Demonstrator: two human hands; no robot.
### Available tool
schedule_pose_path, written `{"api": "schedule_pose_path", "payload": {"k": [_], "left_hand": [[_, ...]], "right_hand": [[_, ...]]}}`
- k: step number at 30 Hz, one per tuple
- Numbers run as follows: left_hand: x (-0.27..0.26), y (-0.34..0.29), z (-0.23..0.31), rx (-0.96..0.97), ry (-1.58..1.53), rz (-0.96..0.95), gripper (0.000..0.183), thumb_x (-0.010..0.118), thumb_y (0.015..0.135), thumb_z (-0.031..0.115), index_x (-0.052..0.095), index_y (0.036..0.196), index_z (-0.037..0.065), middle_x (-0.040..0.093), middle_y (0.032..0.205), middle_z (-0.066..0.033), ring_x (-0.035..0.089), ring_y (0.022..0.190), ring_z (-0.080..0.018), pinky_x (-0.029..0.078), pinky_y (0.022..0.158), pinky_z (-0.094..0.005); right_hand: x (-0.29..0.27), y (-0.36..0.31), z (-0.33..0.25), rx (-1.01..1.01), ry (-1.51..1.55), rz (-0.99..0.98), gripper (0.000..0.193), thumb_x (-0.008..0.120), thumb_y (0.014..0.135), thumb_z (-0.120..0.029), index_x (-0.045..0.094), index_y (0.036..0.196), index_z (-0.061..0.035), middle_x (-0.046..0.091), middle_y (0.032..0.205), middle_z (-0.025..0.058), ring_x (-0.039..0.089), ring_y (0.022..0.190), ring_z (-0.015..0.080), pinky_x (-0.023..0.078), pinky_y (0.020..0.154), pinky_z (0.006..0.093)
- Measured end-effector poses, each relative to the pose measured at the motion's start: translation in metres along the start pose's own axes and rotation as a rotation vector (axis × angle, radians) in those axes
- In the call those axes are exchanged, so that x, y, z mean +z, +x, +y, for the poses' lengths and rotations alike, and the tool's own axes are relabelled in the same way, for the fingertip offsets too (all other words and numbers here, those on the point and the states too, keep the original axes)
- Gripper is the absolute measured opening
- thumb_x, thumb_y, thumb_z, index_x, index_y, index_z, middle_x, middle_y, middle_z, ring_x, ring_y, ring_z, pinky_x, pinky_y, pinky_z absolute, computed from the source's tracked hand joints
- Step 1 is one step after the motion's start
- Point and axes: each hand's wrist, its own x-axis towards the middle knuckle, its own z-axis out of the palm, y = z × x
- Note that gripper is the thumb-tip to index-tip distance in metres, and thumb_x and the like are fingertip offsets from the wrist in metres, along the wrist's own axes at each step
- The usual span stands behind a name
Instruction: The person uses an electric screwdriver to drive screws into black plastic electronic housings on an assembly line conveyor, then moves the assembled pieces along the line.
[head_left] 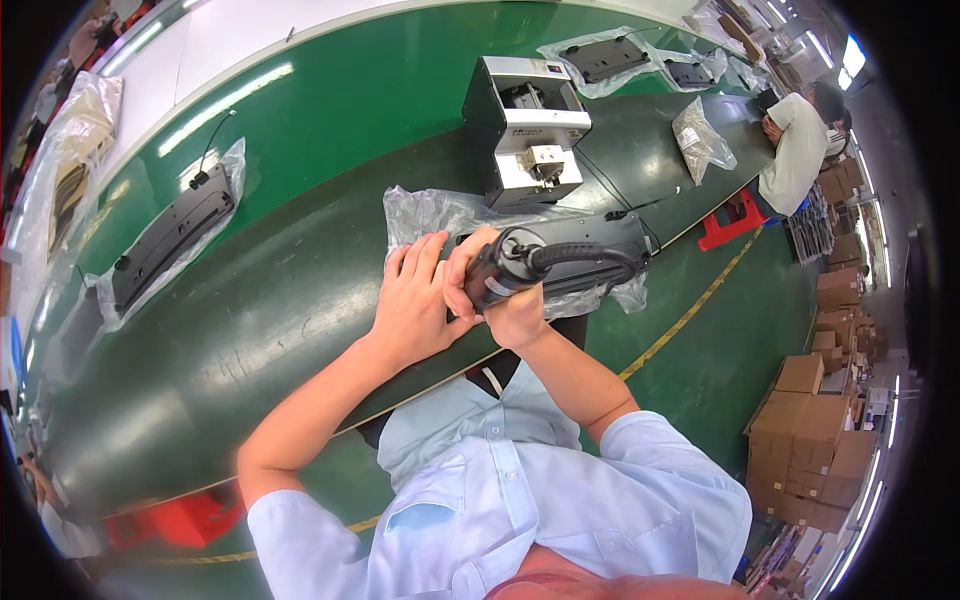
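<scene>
A black electric powered screwdriver (497,268), held upright with a thick cable curving off its top to the right, is gripped in my right hand (518,316). Its tip is hidden beneath the hand. Below it a long black panel (600,245) lies on a crumpled clear plastic bag (425,208), near the bench's front edge. My left hand (410,305) lies at the left end of that panel, fingers stretched out and thumb reaching toward the screwdriver. What the left fingertips touch is partly hidden.
Just beyond my hands stands a silver-and-black screw feeder (530,130). On the belt, another bagged black panel (170,235) sits at left. A bag of small parts (697,138) lies at right, toward a seated co-worker (797,150). Red stools (730,220) and stacked cartons (800,440) occupy the floor.
</scene>
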Motion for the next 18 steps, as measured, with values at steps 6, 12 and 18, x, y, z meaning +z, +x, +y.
{"api": "schedule_pose_path", "payload": {"k": [6,12,18], "left_hand": [[-0.008,-0.010,-0.001,-0.048,0.033,-0.064,0.084,0.091,0.069,0.034,0.054,0.138,0.002,0.044,0.149,-0.0271,0.043,0.138,-0.0469,0.036,0.114,-0.0551],[-0.053,-0.041,-0.003,-0.125,0.040,-0.155,0.096,0.089,0.072,0.029,0.041,0.149,-0.001,0.040,0.147,-0.0284,0.043,0.135,-0.0476,0.038,0.116,-0.0528],[-0.093,-0.074,0.001,-0.309,0.353,-0.292,0.102,0.088,0.072,0.028,0.035,0.156,0.001,0.039,0.152,-0.0307,0.039,0.141,-0.0488,0.036,0.118,-0.0545]], "right_hand": [[-0.006,-0.006,-0.025,-0.120,0.002,0.072,0.081,0.062,0.086,-0.078,0.057,0.112,-0.0012,0.056,0.074,0.0076,0.055,0.060,0.0189,0.044,0.052,0.0347],[-0.081,-0.046,-0.128,-0.014,-0.153,0.432,0.076,0.051,0.098,-0.070,0.052,0.127,0.0004,0.055,0.081,0.0085,0.050,0.055,0.0149,0.037,0.049,0.0312],[-0.150,-0.114,-0.118,0.335,-0.531,0.701,0.048,0.061,0.105,-0.031,0.055,0.138,0.0033,0.053,0.062,0.0015,0.047,0.047,0.0102,0.037,0.045,0.0264]]}}
